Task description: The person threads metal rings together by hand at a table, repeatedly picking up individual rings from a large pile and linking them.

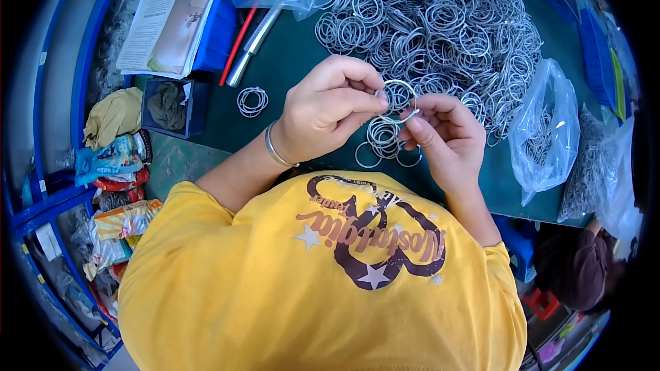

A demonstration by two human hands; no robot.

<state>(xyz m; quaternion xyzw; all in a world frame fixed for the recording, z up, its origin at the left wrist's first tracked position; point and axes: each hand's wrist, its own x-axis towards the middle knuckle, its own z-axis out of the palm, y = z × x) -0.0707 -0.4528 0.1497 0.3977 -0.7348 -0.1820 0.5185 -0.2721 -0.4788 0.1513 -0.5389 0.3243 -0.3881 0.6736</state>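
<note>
A thin silvery metal ring (412, 89) is held up between my two hands, over the dark green table (295, 41). My left hand (326, 103), with a bangle (273, 149) on its wrist, pinches the ring's left side between thumb and fingers. At the ring's lower right, the thumb and fingertips of my right hand (450, 137) are closed on it. Several loose rings (383, 136) lie under and between the hands near the table's front edge. Just beyond the fingers spreads a large tangled heap of similar rings (447, 14).
Left of the heap lie a few rings (252, 102), a red pen (238, 47) and a silver-handled tool (253, 47). Papers (161, 20) rest on a blue bin (218, 31), near a dark box (168, 108). Clear bags of rings (543, 137) sit at right, near another person (574, 261).
</note>
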